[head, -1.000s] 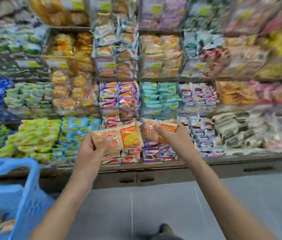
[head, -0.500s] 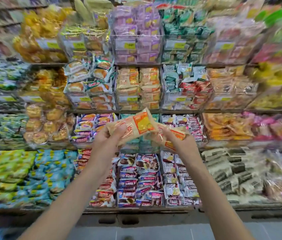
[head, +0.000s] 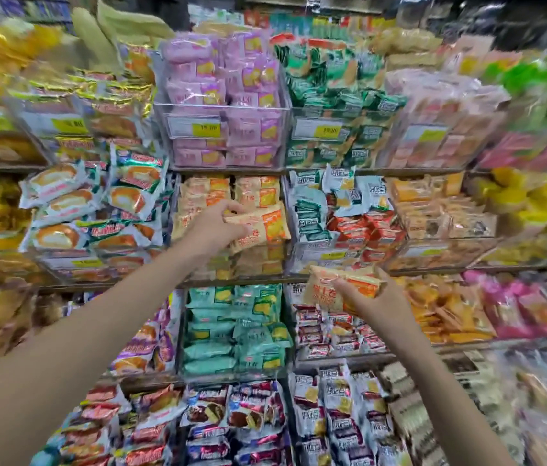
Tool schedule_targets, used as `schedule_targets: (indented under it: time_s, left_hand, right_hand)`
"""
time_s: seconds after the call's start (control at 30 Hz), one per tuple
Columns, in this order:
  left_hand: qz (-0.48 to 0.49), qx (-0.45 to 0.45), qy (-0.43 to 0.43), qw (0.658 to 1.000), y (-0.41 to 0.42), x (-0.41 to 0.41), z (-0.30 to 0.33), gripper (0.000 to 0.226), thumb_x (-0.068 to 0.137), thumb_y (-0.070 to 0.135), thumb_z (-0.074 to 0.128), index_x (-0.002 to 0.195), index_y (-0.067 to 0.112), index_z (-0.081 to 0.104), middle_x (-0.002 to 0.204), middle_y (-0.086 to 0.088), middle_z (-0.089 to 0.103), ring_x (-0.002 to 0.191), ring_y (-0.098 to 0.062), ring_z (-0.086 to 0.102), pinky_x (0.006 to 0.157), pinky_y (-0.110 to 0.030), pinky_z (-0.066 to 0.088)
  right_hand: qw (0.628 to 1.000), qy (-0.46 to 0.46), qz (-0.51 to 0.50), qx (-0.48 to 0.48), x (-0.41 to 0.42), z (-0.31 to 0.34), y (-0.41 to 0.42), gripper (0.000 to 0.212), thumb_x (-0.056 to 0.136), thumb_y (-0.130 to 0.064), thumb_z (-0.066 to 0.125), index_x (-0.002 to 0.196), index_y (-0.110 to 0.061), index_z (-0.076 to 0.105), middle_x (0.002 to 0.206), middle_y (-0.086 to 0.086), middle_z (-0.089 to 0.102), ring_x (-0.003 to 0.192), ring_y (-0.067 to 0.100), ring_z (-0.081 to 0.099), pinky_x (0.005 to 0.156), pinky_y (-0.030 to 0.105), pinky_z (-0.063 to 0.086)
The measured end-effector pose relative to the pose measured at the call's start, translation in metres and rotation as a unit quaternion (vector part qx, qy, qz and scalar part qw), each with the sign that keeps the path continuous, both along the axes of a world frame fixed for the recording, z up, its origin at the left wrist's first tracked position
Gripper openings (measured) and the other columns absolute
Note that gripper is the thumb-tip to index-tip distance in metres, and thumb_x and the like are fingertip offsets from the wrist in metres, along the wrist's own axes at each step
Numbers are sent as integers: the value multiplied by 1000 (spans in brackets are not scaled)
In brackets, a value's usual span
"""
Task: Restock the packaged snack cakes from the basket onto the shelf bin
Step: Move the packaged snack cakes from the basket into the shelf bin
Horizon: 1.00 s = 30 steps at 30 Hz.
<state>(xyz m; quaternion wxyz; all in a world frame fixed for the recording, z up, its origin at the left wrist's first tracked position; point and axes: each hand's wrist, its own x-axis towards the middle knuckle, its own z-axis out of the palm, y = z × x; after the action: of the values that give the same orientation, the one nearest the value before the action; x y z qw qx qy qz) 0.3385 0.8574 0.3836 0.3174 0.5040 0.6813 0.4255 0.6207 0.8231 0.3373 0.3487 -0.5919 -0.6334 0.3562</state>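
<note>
Head view, left hand: left hand [head: 213, 227] reached up to the orange bin [head: 178, 210] on the middle shelf, fingers curled round a cake pack [head: 260, 227].
Head view, that pack: held at the bin's mouth, tilted, against the stacked packs of the same kind; not yet let go.
Head view, right hand: right hand [head: 371, 297] lower and to the right, well apart from the left, fingers pinched on a second pack [head: 342, 289].
Head view, second pack: held in the air in front of the shelf edge, below and right of the bin, waiting.
Head view, basket: out of view, so stock left in it could not be told.
Head view, progress: judged mid-restock; bin already well filled with matching orange packs; one pack about to be set in, one more in hand still to go.
Head view, writing on packs: red characters on beige wrapper with an orange panel; too blurred to be read.
Head view, price tags: yellow tag [head: 205, 129] on the pink bin above looked like "15.00"; the tag [head: 331, 131] on the green bin to its right too blurred to be read.
Head view, brands: none read with certainty.
</note>
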Motion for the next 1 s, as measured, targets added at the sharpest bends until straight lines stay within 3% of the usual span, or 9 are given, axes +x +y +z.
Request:
schedule_targets:
  time_s: [0.07,0.17,0.27,0.4,0.5,0.6,0.7,0.9,1.0]
  left_hand:
    - [5,11,30,999,34,-2,3,21,79,19,67,91,33,57,99,2,63,72,-13,62,56,-26,51]
    - [38,42,170,984,79,-8,9,20,78,17,59,96,23,54,91,1,57,60,-14,55,45,-24,41]
    - [20,49,256,965,116,-15,10,17,81,16,60,96,21,54,99,-1,54,70,-16,52,54,-27,34]
    - [-46,14,278,959,154,-15,0,18,86,13,61,103,17,57,104,-4,59,82,-15,52,58,-24,36]
    - [-97,14,332,938,167,-25,-7,25,87,11,59,112,13,58,122,-5,55,111,-22,50,87,-29,40]
    - [-141,6,377,915,172,-36,-6,23,89,15,58,111,19,60,121,0,58,115,-23,46,95,-37,42]
    - [-185,-30,375,908,175,-46,-3,19,90,16,58,108,19,60,122,-1,59,111,-21,54,93,-36,45]
    - [-196,1,457,867,175,-55,-13,31,93,21,53,124,27,55,121,5,57,107,-18,49,75,-29,36]
    - [-199,52,484,851,176,-60,-10,25,92,16,53,116,23,58,116,4,58,104,-16,43,77,-28,32]
  right_hand:
    - [1000,-17,-1,3,1,1,17,122,52,-85,58,149,-18,24,109,-6,45,90,9,47,80,26,42]
    - [1000,-15,9,3,-1,2,42,121,52,-87,60,146,-18,29,105,-6,58,88,12,53,89,34,49]
    - [1000,-19,20,6,-4,4,68,112,52,-86,60,138,-16,41,105,0,67,90,17,64,86,36,55]
    - [999,-8,33,20,-9,11,94,104,53,-84,62,134,-22,42,99,-15,67,82,-5,61,71,14,48]
    - [999,16,44,22,-11,13,112,106,59,-78,65,143,-22,35,112,-11,66,85,3,59,79,22,49]
    - [998,42,51,14,-19,18,122,57,61,-67,69,105,-32,59,90,-22,71,82,-1,66,69,13,50]
    - [995,86,57,11,-28,23,125,29,69,-51,70,82,-28,58,73,-28,67,67,-10,63,51,2,41]
    - [992,89,83,14,-46,24,126,30,68,-54,68,83,-30,58,80,-25,68,72,-7,64,55,3,42]
    - [991,95,91,24,-48,23,125,42,63,-61,65,89,-28,59,82,-23,69,73,-4,65,54,5,44]
